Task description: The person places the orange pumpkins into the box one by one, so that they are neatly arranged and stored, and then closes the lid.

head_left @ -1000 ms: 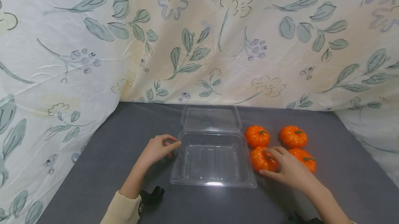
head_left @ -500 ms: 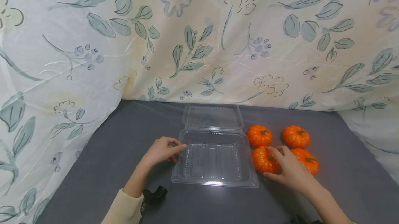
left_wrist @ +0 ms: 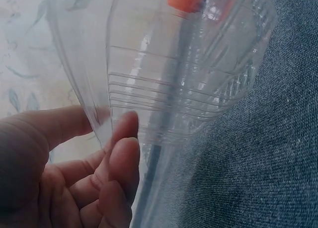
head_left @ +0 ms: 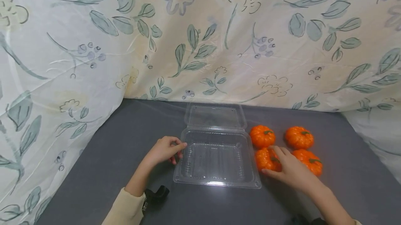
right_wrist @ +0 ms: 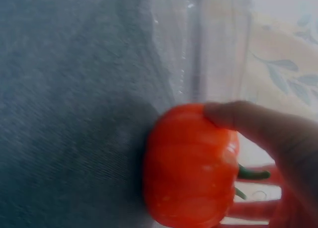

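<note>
A clear plastic clamshell container [head_left: 216, 179] stands with its lid [head_left: 215, 116] folded back. My left hand [head_left: 167, 150] pinches its left rim, the thumb over the edge and the fingers outside, as the left wrist view [left_wrist: 94, 168] shows. Against the container's right side, my right hand [head_left: 289, 167] grips a small orange pumpkin [head_left: 264, 159] with a green stem. In the right wrist view, the thumb lies on one side of this pumpkin [right_wrist: 191, 163] and the fingers reach round the far side, partly hidden. The pumpkin appears to rest on the cloth.
Behind the gripped pumpkin sits a second pumpkin [head_left: 262, 136], close to the container. Two more, a back pumpkin [head_left: 299, 138] and a front pumpkin [head_left: 308, 160], lie to the right; my right hand partly covers the front one. A floral curtain [head_left: 200, 44] borders the grey cloth [head_left: 125, 131].
My left hand has moved right onto the container's rim and its fingers have closed there. The right hand stays around the same pumpkin. The head view has shifted slightly.
</note>
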Tool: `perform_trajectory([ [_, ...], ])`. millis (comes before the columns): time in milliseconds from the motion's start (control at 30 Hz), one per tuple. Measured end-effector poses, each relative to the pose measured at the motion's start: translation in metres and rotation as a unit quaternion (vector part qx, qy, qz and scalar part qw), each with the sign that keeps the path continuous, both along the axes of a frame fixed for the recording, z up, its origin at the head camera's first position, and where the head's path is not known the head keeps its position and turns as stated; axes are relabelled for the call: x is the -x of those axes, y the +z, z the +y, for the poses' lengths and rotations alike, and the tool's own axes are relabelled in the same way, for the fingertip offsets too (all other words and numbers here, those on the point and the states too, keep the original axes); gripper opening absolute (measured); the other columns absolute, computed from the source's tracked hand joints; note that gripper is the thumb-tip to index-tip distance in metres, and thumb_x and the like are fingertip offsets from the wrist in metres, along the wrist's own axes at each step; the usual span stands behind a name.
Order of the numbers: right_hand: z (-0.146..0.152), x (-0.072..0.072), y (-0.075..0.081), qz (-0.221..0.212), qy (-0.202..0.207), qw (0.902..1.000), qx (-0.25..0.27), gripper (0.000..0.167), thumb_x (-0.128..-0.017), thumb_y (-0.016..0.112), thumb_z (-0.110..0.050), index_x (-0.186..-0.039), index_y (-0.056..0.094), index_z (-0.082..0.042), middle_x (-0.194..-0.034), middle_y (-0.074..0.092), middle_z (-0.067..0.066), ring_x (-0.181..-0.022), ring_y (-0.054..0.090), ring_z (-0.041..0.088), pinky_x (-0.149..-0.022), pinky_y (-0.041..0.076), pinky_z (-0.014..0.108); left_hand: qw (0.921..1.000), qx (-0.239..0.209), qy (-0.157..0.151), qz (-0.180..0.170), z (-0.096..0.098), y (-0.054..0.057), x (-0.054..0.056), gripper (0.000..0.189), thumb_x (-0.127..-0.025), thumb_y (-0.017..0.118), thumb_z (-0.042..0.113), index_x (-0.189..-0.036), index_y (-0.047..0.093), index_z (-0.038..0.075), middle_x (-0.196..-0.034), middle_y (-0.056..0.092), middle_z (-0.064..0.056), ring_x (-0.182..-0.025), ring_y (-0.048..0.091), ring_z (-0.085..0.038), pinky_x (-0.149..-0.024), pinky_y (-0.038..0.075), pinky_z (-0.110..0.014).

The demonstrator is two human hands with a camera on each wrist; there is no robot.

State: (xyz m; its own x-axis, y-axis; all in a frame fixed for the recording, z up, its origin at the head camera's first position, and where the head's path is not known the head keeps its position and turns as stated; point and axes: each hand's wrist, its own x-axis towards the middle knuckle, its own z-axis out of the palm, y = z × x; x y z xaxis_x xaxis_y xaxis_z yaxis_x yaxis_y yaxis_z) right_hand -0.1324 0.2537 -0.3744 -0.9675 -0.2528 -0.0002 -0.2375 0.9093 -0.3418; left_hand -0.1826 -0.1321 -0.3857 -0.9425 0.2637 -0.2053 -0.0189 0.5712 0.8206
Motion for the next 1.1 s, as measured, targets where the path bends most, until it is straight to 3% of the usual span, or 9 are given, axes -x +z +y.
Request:
perform_trajectory([
  [167,0.003,0.002,0.006,-0.011,0.034,0.9993,0.011,0.081,-0.071,0.069,-0.059,-0.125,0.048,-0.002,-0.119,0.052,0.024,-0.100,0.057,0.035,-0.079,0.049,0.053,1.0000,-0.006,-0.003,-0.002,0.000,-0.001,0.001,0.024,-0.092,0.058,0.025,-0.093,0.063,0.001,-0.059,0.062,-0.001,-0.043,0.057,-0.016,-0.047,0.050,-0.035],
  [400,0.008,0.007,0.016,-0.045,0.068,0.9967,0.005,0.073,-0.070,0.072,-0.056,-0.119,0.053,-0.006,-0.113,0.056,0.016,-0.098,0.057,0.029,-0.080,0.049,0.050,0.9999,-0.014,0.000,-0.010,0.000,0.001,0.001,0.026,-0.091,0.058,0.025,-0.091,0.064,0.000,-0.059,0.062,-0.001,-0.043,0.057,-0.014,-0.047,0.051,-0.034],
  [600,0.011,0.012,0.030,-0.091,0.094,0.9914,-0.002,0.061,-0.070,0.073,-0.055,-0.114,0.057,-0.016,-0.109,0.059,0.001,-0.095,0.055,0.019,-0.078,0.050,0.042,0.9999,-0.012,0.003,-0.009,-0.001,0.001,0.001,0.028,-0.091,0.059,0.026,-0.089,0.066,0.000,-0.060,0.062,-0.001,-0.044,0.057,-0.013,-0.046,0.051,-0.032],
  [867,0.018,0.012,0.050,-0.099,0.158,0.9824,0.006,0.051,-0.073,0.072,-0.051,-0.113,0.059,-0.023,-0.109,0.060,-0.009,-0.092,0.054,0.007,-0.074,0.050,0.027,0.9995,-0.023,0.013,-0.015,-0.001,0.000,0.001,0.028,-0.091,0.059,0.026,-0.086,0.067,-0.001,-0.059,0.062,-0.003,-0.045,0.059,-0.014,-0.048,0.052,-0.033],
  [1100,0.021,0.010,0.059,-0.116,0.158,0.9804,0.018,0.050,-0.075,0.072,-0.048,-0.115,0.058,-0.021,-0.113,0.058,-0.005,-0.097,0.055,0.015,-0.074,0.050,0.028,0.9994,-0.025,0.015,-0.018,0.000,-0.001,0.001,0.029,-0.091,0.059,0.026,-0.086,0.067,-0.001,-0.060,0.063,-0.003,-0.045,0.059,-0.013,-0.048,0.053,-0.033],
])
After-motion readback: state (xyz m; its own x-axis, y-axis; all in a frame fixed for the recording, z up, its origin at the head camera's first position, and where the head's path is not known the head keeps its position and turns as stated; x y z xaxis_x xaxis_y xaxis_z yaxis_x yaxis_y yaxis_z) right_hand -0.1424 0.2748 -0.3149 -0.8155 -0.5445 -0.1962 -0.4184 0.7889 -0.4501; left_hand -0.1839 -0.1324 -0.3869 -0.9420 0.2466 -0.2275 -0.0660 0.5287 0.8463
